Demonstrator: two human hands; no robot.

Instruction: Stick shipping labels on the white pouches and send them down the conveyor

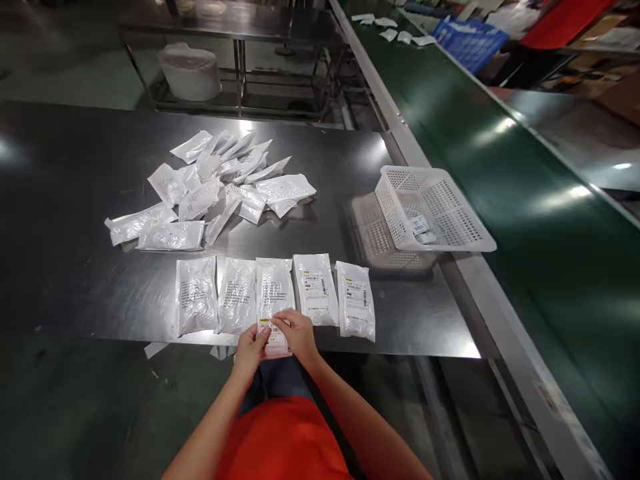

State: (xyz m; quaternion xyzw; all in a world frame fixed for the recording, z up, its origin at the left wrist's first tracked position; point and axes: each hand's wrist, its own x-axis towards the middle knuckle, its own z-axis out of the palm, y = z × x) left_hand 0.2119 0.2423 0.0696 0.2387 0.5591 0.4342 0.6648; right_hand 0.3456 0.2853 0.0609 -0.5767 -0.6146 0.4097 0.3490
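Several white packets lie in a row along the near edge of the metal table. My left hand (249, 352) pinches the left side of a printed label sheet (276, 345) at the table edge, below the middle packet (275, 288). On the sheet's upper part rest the closed fingers of my right hand (299, 333). The two rightmost packets, one (316, 290) beside the other (356, 301), show printed labels with yellow marks. To the left, two packets (196, 297) show only lines of small text. A loose pile of white packets (215, 183) lies behind the row.
A white perforated basket (440, 207) with small labels inside sits at the table's right, overlapping the conveyor frame. The green conveyor belt (480, 140) runs along the right, with several packets far up. A blue crate (470, 43) and a person in red (567, 23) are beyond it.
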